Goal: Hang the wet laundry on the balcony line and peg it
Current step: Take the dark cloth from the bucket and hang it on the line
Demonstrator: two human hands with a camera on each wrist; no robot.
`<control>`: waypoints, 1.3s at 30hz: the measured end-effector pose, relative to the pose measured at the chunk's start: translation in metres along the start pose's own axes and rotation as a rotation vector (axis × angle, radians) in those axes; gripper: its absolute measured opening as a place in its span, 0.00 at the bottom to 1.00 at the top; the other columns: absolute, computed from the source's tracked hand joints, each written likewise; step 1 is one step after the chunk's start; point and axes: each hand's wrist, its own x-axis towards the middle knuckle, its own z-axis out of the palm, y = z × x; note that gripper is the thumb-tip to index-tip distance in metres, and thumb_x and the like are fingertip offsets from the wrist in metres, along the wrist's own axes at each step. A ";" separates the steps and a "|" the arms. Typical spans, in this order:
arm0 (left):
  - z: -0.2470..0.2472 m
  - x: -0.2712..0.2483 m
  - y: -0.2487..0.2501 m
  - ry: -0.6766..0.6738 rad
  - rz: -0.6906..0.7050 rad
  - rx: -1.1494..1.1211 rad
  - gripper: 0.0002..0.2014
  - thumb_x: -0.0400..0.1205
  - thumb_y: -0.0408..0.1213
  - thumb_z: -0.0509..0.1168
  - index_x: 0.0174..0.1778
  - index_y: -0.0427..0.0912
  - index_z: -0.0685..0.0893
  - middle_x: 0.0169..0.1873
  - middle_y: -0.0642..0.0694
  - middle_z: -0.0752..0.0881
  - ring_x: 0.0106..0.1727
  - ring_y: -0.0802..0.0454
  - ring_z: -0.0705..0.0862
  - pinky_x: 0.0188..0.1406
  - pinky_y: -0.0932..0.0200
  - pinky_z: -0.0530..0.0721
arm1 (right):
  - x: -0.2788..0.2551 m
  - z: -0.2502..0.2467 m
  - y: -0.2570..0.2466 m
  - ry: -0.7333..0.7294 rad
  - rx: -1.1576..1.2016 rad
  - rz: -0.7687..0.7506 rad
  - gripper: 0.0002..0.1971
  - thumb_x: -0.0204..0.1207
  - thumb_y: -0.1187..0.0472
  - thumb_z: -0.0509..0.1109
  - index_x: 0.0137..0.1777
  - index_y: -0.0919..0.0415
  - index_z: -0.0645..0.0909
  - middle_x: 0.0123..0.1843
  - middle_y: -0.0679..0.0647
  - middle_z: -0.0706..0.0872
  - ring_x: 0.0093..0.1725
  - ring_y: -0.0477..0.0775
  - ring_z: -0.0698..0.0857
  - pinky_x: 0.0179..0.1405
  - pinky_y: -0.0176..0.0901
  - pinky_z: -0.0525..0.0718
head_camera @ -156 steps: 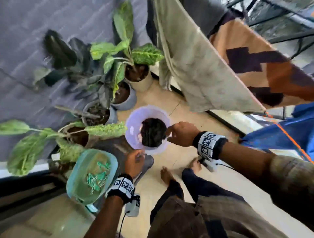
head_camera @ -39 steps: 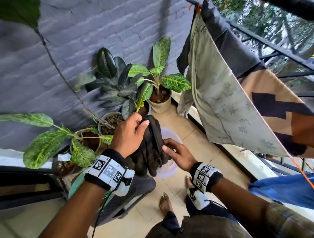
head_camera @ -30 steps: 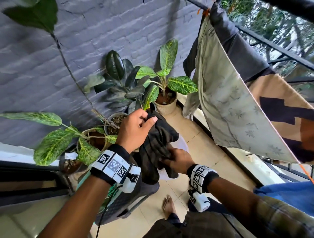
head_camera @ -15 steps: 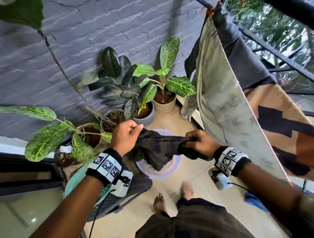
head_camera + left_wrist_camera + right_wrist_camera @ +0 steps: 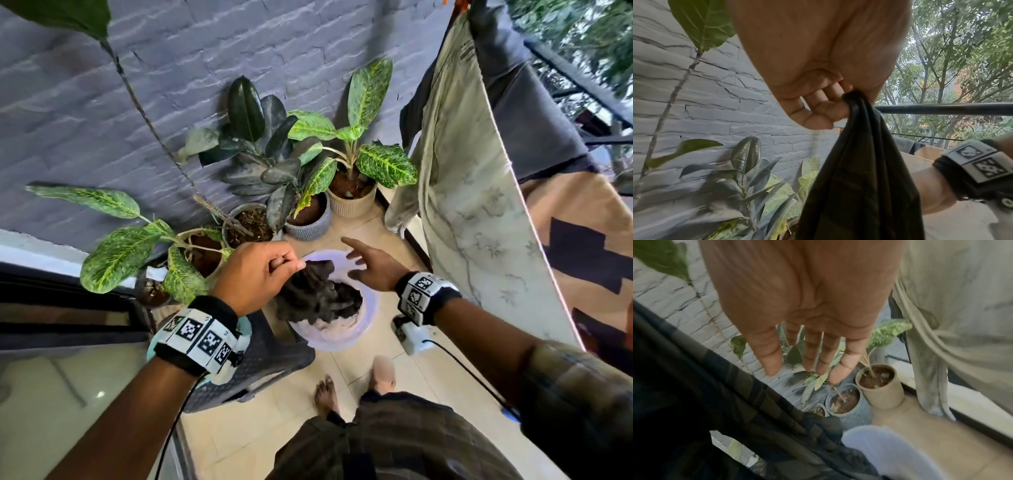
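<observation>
A dark, wet striped garment (image 5: 317, 296) hangs bunched from my left hand (image 5: 260, 274), which pinches its top corner (image 5: 853, 99) between thumb and fingers. Its lower folds dangle over the lilac basin (image 5: 337, 337) on the floor. My right hand (image 5: 368, 265) hovers just right of the cloth with fingers (image 5: 812, 356) spread straight, holding nothing. The same dark cloth (image 5: 715, 402) fills the lower left of the right wrist view. Laundry hangs on the line at right: a pale patterned sheet (image 5: 476, 192), a grey garment (image 5: 527, 102) and a tan cloth with dark shapes (image 5: 589, 246).
Several potted plants (image 5: 308, 161) stand against the grey brick wall (image 5: 239, 51). A dark plastic stool (image 5: 267, 370) carries a teal peg tub (image 5: 245, 329), mostly hidden by my left wrist. A balcony rail (image 5: 945, 108) runs at right. My bare feet (image 5: 325, 394) stand on beige tiles.
My right hand has let go of the garment and opened; the cloth, stretched between both hands half a second ago, now hangs bunched from my left hand alone.
</observation>
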 end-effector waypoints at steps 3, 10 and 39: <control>-0.004 -0.008 0.004 0.050 0.006 0.011 0.14 0.82 0.50 0.66 0.35 0.46 0.81 0.22 0.46 0.74 0.28 0.47 0.75 0.30 0.52 0.75 | 0.013 0.014 -0.011 -0.056 0.051 -0.095 0.35 0.74 0.58 0.77 0.80 0.46 0.69 0.70 0.49 0.80 0.66 0.48 0.79 0.66 0.38 0.75; -0.010 -0.028 0.011 0.205 0.013 -0.055 0.11 0.84 0.45 0.66 0.37 0.45 0.81 0.25 0.44 0.74 0.29 0.45 0.74 0.31 0.49 0.74 | 0.012 0.048 -0.023 0.063 -0.132 -0.057 0.18 0.73 0.49 0.61 0.52 0.55 0.88 0.54 0.58 0.90 0.54 0.62 0.84 0.56 0.50 0.81; 0.002 -0.043 0.004 0.227 0.002 -0.111 0.10 0.89 0.47 0.54 0.44 0.48 0.71 0.32 0.49 0.74 0.35 0.50 0.74 0.38 0.48 0.73 | -0.063 0.052 -0.006 -0.215 -0.091 0.269 0.15 0.80 0.60 0.63 0.30 0.56 0.75 0.28 0.52 0.79 0.30 0.55 0.78 0.27 0.38 0.74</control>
